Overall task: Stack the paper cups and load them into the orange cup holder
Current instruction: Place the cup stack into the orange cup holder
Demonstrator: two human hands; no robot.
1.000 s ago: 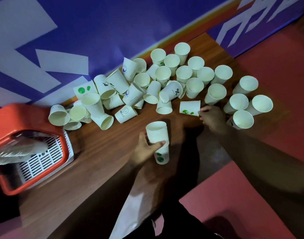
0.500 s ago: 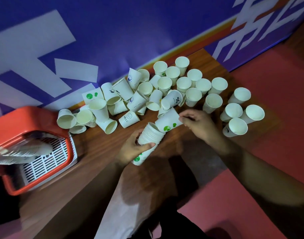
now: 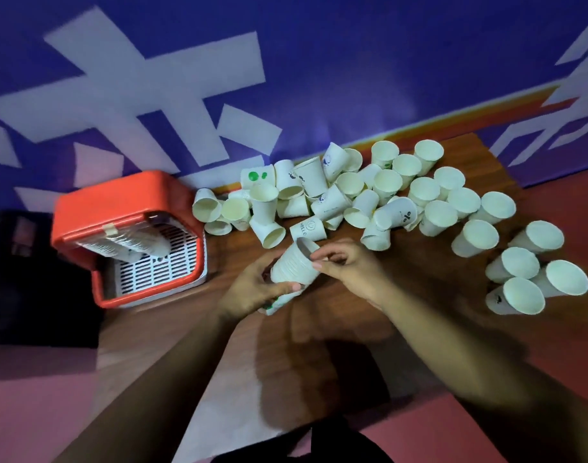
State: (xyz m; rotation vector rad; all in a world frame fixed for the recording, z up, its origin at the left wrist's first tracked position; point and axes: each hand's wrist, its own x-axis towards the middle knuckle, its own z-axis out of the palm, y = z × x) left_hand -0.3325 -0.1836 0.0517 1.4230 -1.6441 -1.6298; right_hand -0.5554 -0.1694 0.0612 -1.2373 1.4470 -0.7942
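A short stack of white paper cups [image 3: 291, 269] lies tilted between my hands, its mouth pointing up and away. My left hand [image 3: 252, 289] grips the stack from below and the left. My right hand [image 3: 347, 265] pinches the rim of the top cup from the right. Several loose paper cups [image 3: 386, 195] lie and stand in a pile behind my hands, along the wall. At the left stands the orange cup holder [image 3: 119, 198], with a sleeve of stacked cups [image 3: 125, 245] lying across its white grille.
The brown wooden table [image 3: 239, 345] runs against a blue wall banner [image 3: 286, 78]. A group of upright cups [image 3: 533, 279] stands at the right near the table's edge. Red floor [image 3: 553, 208] lies to the right, a dark object [image 3: 25, 279] to the left of the holder.
My right hand has pushed the green-dotted cup down into the stack that my left hand holds. The view has shifted, so the holder and cups sit further right in frame.
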